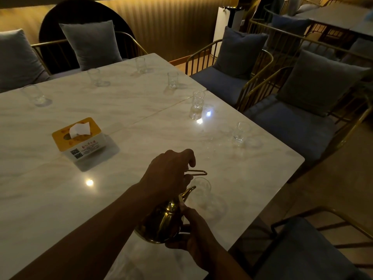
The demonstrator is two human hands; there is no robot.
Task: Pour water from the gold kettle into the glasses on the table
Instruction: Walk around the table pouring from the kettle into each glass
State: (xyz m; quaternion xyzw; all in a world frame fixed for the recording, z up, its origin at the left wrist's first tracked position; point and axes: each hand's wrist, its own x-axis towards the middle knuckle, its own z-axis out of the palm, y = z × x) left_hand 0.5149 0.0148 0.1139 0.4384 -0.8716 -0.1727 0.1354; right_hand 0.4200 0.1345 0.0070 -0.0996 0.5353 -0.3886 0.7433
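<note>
Gold-coloured and polished, the round-bellied metal kettle (161, 221) was held low over the near edge of the pale marble-patterned table (50, 199), tilted so that its curved spout (188, 191) pointed toward the rim of the nearest clear drinking glass (201, 187). The right hand (196, 235) gripped the kettle at its side, fingers closed around the handle (184, 229). The left hand (171, 172) reached across above the kettle, its fingers curled over a thin gold wire loop (198, 172) at the top; whether they pinched it or only rested on it could not be told. Whether water was flowing was too dim to see. More clear glasses stood spread about the table: one near the right edge (240, 133), a taller one (196, 105) beside a bright reflection, and four farther back (173, 79) (140, 64) (94, 76) (34, 94). A yellow-topped white tissue box (79, 136) sat left of centre. Grey-cushioned chairs with gold wire frames (232, 63) lined the table's right side.
</note>
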